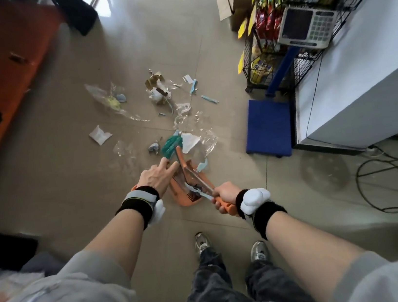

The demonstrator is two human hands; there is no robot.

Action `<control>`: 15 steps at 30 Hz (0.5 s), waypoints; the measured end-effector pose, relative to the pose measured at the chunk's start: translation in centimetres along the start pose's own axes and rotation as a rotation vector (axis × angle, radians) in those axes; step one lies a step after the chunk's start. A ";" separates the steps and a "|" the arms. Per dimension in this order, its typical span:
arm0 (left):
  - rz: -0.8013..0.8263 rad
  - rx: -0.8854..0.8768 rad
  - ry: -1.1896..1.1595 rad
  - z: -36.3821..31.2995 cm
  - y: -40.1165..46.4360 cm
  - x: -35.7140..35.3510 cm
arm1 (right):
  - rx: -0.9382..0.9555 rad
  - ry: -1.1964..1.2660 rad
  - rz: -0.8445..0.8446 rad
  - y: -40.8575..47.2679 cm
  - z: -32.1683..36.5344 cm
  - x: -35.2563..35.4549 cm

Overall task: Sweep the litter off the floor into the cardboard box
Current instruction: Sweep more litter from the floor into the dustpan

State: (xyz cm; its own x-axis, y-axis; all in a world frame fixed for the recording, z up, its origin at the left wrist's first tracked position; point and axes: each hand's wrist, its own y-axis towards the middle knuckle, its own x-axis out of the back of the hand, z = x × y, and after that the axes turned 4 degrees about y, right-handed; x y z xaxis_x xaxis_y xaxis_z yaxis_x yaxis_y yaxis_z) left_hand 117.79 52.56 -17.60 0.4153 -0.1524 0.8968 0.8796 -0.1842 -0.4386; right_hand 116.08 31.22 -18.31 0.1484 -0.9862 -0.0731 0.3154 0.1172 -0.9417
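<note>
Litter (159,95) lies scattered over the tiled floor ahead: clear plastic wrap, white paper scraps, blue mask pieces. My right hand (223,198) is closed around the orange grip of a broom whose teal bristles (170,146) touch a white paper scrap. An orange dustpan (188,193) sits on the floor below the broom shaft, with a blue scrap at its lip. My left hand (158,175) lies over the dustpan's orange handle, two fingers stretched forward. An open cardboard box (236,2) stands at the far right, well beyond the litter.
A blue platform scale (269,128) and a wire snack rack (267,46) stand on the right beside a white counter (361,76). An orange bench (8,57) runs along the left. Cables and a wire stool frame (387,185) lie at right. My shoes (203,242) are just behind the dustpan.
</note>
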 end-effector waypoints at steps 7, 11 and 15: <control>-0.022 0.101 -0.081 3.2 -1.2 0.6 | 0.138 -0.309 -0.151 -3.4 3.9 0.7; 0.004 0.161 -0.115 4.4 -0.9 0.8 | 0.214 -0.418 -0.225 -3.7 6.2 1.5; 0.008 0.227 -0.134 5.0 0.2 0.4 | 0.246 -0.479 -0.256 -1.0 8.3 2.0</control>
State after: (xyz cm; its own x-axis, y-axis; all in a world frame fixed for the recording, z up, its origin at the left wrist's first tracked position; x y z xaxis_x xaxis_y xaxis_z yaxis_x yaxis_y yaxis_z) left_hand 119.27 57.29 -17.08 0.4361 -0.0206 0.8997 0.8994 0.0419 -0.4350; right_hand 123.87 30.13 -14.78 0.4274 -0.8308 0.3565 0.5961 -0.0376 -0.8020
